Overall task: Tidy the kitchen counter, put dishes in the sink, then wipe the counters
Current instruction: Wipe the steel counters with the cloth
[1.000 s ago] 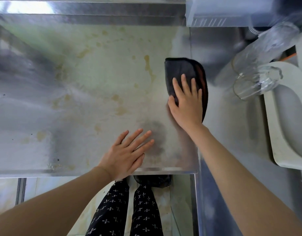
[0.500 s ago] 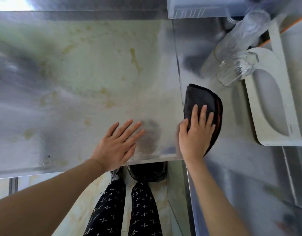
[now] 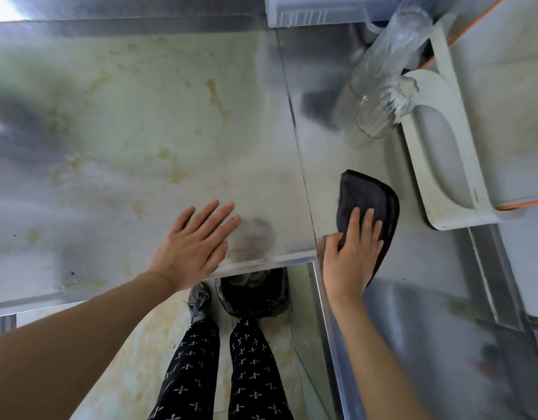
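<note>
A dark folded cloth [image 3: 364, 195] lies on the steel counter section [image 3: 352, 147] right of a seam. My right hand [image 3: 351, 256] presses flat on the cloth's near part, fingers straight, close to the counter's front edge. My left hand [image 3: 195, 244] rests flat, fingers spread, on the stained steel counter [image 3: 125, 131] left of the seam, near its front edge. Yellowish stains mark that left surface.
Two clear glass jars [image 3: 383, 86] lie on their sides at the back right, against a white plastic tray [image 3: 437, 165]. A pale container [image 3: 316, 10] sits at the back. Below the counter edge are my legs and a dark bin [image 3: 254, 295].
My right hand has slid the cloth from the far middle of the counter toward me and rightward, across the seam to the front edge. The left hand has stayed in place.
</note>
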